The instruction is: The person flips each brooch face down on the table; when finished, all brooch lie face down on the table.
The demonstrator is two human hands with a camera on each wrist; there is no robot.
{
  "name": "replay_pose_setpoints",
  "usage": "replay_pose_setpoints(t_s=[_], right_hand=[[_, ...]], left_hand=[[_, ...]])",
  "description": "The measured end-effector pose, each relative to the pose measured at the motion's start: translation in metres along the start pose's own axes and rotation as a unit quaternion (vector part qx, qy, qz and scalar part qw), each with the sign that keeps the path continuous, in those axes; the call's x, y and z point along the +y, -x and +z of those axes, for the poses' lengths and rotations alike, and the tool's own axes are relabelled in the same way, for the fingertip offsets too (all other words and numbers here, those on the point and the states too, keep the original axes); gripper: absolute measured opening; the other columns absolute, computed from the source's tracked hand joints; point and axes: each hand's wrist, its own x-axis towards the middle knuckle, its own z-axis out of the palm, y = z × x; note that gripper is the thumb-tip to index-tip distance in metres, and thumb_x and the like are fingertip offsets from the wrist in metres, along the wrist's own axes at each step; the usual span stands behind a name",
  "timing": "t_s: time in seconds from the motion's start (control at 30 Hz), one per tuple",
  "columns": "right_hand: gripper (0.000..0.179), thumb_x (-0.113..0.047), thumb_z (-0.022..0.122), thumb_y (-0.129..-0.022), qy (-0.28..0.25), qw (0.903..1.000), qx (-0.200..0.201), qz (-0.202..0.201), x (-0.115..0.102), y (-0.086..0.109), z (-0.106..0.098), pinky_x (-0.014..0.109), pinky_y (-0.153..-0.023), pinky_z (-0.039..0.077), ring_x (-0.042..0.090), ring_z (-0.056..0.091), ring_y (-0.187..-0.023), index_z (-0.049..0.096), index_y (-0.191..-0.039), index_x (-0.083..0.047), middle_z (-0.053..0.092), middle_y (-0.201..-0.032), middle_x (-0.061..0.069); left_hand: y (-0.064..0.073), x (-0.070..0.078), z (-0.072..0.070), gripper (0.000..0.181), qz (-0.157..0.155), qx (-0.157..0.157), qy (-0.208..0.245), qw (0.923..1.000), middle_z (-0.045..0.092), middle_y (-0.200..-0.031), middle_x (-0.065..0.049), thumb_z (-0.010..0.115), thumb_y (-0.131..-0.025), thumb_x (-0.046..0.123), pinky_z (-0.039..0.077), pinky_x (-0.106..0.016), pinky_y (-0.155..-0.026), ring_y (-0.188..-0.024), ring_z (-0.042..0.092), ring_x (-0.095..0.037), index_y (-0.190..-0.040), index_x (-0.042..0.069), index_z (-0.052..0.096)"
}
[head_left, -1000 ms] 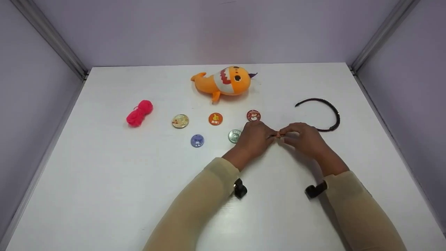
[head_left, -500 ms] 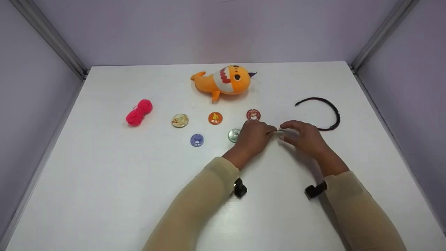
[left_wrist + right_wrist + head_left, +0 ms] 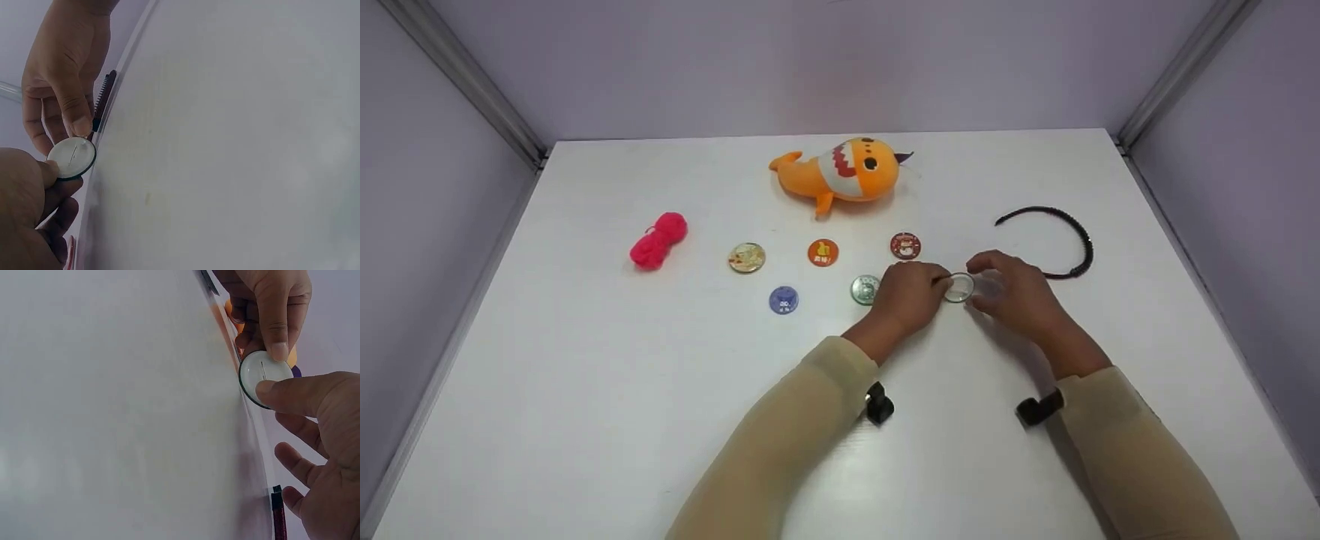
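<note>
In the head view my left hand pinches a round pin badge by its edge, lifted off the table. The badge's pale back, with a thin pin across it, faces the wrist cameras, as the left wrist view shows the badge under the left thumb. My right hand is close on the other side, fingers spread. Its thumb overlaps the badge's back in the right wrist view; whether it presses there I cannot tell. A green badge lies partly hidden by the left hand.
On the white table lie a red badge, an orange badge, a gold badge and a blue badge. Behind is an orange shark plush; pink yarn is left, a black headband right.
The badge, edge-on half a second ago, has turned so its round face shows. My right fingers, which met at the badge a second ago, have spread apart. The left hand keeps its pinch.
</note>
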Motion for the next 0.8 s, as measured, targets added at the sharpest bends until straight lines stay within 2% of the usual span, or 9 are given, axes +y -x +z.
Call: replay_pose_setpoints(t_s=[0.37,0.6,0.8], right_hand=[[0.046,-0.004,0.081,-0.094,0.025,0.9996,-0.005,-0.013,0.0013,0.0012,0.0022,0.06,-0.118,0.043,0.041,0.059,-0.139,0.069,-0.138,-0.004,0.072,-0.138,0.018],[0.044,-0.004,0.081,-0.094,0.027,0.9995,-0.002,-0.014,0.001,0.0007,0.002,0.06,-0.116,0.044,0.041,0.061,-0.134,0.069,-0.136,-0.004,0.074,-0.132,0.019],[0.046,-0.004,0.082,-0.092,0.035,0.9991,-0.01,-0.024,0.003,-0.0011,0.0032,0.058,-0.113,0.046,0.04,0.063,-0.128,0.068,-0.136,-0.003,0.075,-0.127,0.018]], left_hand=[[0.0007,0.0032,0.006,0.021,-0.022,0.005,-0.002,0.9997,0.084,-0.112,0.007,0.067,-0.109,0.027,0.059,-0.034,-0.095,-0.107,0.077,-0.016,-0.115,0.019,0.085],[0.0002,0.0025,0.0078,0.023,-0.021,0.002,-0.002,0.9998,0.083,-0.119,0.004,0.067,-0.11,0.026,0.058,-0.036,-0.101,-0.114,0.077,-0.018,-0.123,0.017,0.083],[-0.0002,0.0017,0.0076,0.024,-0.015,0.003,-0.009,0.9998,0.083,-0.12,0.004,0.067,-0.109,0.027,0.057,-0.038,-0.103,-0.115,0.077,-0.02,-0.124,0.017,0.083]])
